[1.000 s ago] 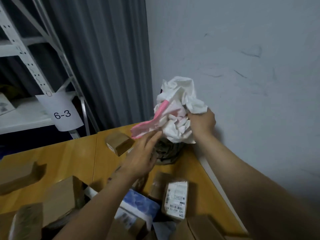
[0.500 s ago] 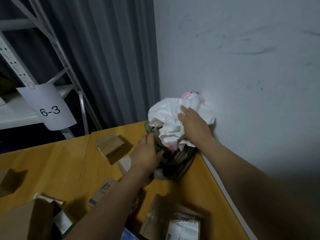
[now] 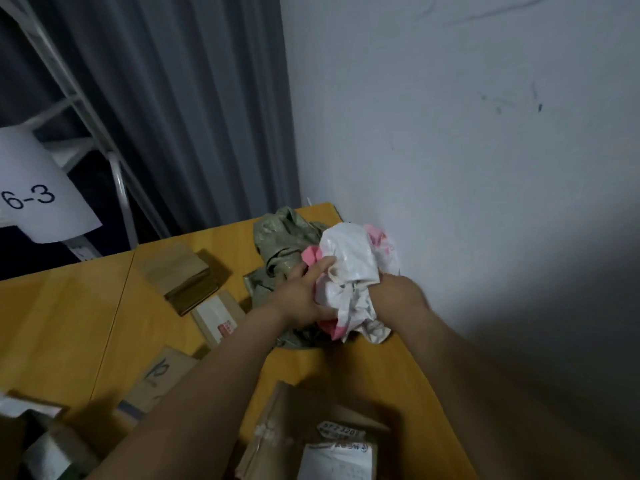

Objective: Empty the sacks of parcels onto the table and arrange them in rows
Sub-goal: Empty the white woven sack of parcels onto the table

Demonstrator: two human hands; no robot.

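Where the wooden table meets the pale wall at its far right corner, a person's two bare hands gather a crumpled white and pink sack. It is thin, shiny plastic, mostly white with pink patches at the left, the top right and underneath, and it is bunched into a tight wad. It sits on top of a green sack, dull olive and woven, which lies slumped and creased on the table. The left hand grips the white and pink sack from the left, fingers curled into its folds. The right hand presses against its right side. Its fingers are buried behind the plastic, so whether they clasp it cannot be told.

Both forearms cross the lower view and cover parts of several parcels. A brown box lies left of the green sack. Just nearer is a flat parcel with a white label and a red mark too small to read. A brown parcel, half under the left forearm, has dark handwriting that may be "10". At the bottom edge a cut-off parcel carries a label with digits that look like "57-2 2202"; the rest is blurred. On a metal rack at the left, beside a grey curtain, hangs a paper sign reading "6-3".
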